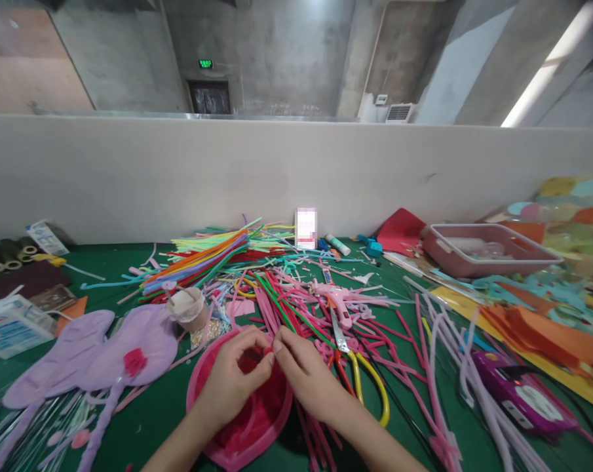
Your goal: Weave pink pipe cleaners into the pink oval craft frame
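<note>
My two forearms come in from the near edge, slanting toward each other, and both hands meet above the pink heart-shaped dish (233, 459), which sits on the green tabletop (153, 419) directly under my grip. My left grip (238, 375) is bent at the knuckles, thumb and forefinger curved into a loop with their tips brought close together. My right grip (303, 373) leans in from the other side, back of the hand up, fingers bunched and pointing at the left fingertips. The tips hide whatever lies between them, so I cannot tell whether either is closed on something small. Just right of my right grip lie the yellow-handled scissors (340, 337), blades pointing away from me; beyond them is a pink glue gun (343, 307). Past my left grip stands a cup (191, 311), with a lilac winged shape (149, 337) farther left.
</note>
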{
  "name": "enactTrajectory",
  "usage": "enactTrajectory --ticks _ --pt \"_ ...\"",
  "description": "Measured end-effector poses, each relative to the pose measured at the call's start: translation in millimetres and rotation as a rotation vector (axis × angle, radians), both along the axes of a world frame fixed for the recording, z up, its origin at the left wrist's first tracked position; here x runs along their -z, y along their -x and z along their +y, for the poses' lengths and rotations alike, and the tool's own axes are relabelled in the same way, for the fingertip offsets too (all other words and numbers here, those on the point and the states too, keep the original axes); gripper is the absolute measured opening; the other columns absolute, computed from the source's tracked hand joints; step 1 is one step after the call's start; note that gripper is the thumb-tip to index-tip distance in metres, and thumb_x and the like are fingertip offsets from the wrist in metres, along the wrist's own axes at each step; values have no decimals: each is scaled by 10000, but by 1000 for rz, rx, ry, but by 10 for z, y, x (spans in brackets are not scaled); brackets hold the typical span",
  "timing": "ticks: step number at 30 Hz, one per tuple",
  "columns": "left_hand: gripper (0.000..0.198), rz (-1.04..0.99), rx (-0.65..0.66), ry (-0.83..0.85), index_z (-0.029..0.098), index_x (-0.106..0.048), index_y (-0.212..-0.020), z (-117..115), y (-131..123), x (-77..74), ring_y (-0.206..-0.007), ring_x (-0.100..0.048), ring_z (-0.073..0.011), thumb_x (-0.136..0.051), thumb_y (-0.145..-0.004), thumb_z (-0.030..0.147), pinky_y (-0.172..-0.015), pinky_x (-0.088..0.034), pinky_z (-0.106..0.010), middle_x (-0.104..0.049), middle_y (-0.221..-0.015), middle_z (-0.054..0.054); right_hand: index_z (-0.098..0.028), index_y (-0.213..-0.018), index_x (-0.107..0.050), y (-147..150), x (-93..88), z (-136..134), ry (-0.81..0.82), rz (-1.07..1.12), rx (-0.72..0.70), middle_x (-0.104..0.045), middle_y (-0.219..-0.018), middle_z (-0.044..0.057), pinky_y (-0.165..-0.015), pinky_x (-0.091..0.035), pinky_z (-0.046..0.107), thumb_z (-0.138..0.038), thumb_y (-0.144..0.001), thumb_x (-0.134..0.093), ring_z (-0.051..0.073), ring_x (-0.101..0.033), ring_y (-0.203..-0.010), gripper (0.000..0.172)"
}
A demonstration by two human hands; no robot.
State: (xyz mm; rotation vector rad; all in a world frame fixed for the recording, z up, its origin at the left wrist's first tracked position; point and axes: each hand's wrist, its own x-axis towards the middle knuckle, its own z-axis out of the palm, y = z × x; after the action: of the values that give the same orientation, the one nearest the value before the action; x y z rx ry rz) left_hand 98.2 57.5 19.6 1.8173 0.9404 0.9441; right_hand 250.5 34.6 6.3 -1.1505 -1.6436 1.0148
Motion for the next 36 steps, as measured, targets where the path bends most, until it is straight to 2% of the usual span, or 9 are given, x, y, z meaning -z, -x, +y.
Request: enactTrajectory --ticks 4,8,12,15,17,20,27,32,36 --pt "178 -22 -79 32 181 -632 -797 39 6 -6 -780 -623 -184 -565 -861 333 -725 -492 -285 -656 -806 -27 -209 -788 -451 -10 -8 8 7 44 34 -460 -720 -30 -613 -368 246 -427 -985 -372 130 -452 -666 305" --pt "174 -24 -234 -18 193 -667 -873 84 62 17 -808 -656 -189 -603 -864 354 -742 -519 -287 -697 -846 -26 -195 -926 -557 6 -4 18 -48 63 91 -590 -865 19 -691 -420 257 -408 -963 -462 148 -543 -769 236" --pt "121 114 -315 -408 224 -703 -939 86 126 101 -850 -649 -190 -610 -886 282 -786 -500 -306 -700 -892 -30 -182 -927 -611 43 37 46 -73 139 139 -629 -866 34 -669 -441 254 -404 -938 -517 147 -572 -746 241" --pt "188 207 -281 -703 237 -697 -1049 62 154 163 -870 -638 -190 -578 -908 197 -811 -483 -319 -693 -907 -42 -169 -893 -623 65 59 55 14 242 113 -636 -817 29 -660 -460 249 -452 -924 -528 149 -590 -737 300" --pt "234 233 -242 -781 234 -679 -1101 44 154 177 -881 -641 -188 -561 -913 158 -825 -486 -318 -698 -926 -50 -167 -880 -627 70 63 52 53 275 107 -636 -810 28 -663 -469 248 -474 -909 -541 152 -595 -742 320" --pt "235 219 -229 -744 233 -676 -1102 21 130 146 -882 -653 -184 -550 -918 156 -829 -502 -307 -705 -934 -50 -175 -892 -626 57 52 49 48 294 104 -635 -824 27 -668 -476 245 -464 -906 -546 150 -597 -748 300" --pt "168 144 -225 -455 235 -709 -994 8 82 39 -873 -678 -185 -558 -920 233 -774 -531 -283 -730 -937 -38 -178 -888 -640 -6 -36 50 -5 227 124 -671 -844 35 -712 -485 264 -355 -910 -551 159 -617 -774 200" --pt "107 155 -242 -556 217 -683 -962 5 93 43 -861 -668 -177 -599 -895 210 -816 -508 -283 -727 -909 -30 -180 -881 -633 1 -52 32 -20 189 123 -677 -844 34 -676 -476 254 -315 -916 -523 154 -617 -748 177" --pt "127 197 -212 -644 202 -667 -969 13 99 42 -866 -655 -168 -563 -909 164 -803 -505 -265 -704 -901 -43 -183 -883 -626 -14 -56 17 -97 63 152 -668 -820 28 -654 -457 249 -272 -915 -515 149 -609 -727 145"
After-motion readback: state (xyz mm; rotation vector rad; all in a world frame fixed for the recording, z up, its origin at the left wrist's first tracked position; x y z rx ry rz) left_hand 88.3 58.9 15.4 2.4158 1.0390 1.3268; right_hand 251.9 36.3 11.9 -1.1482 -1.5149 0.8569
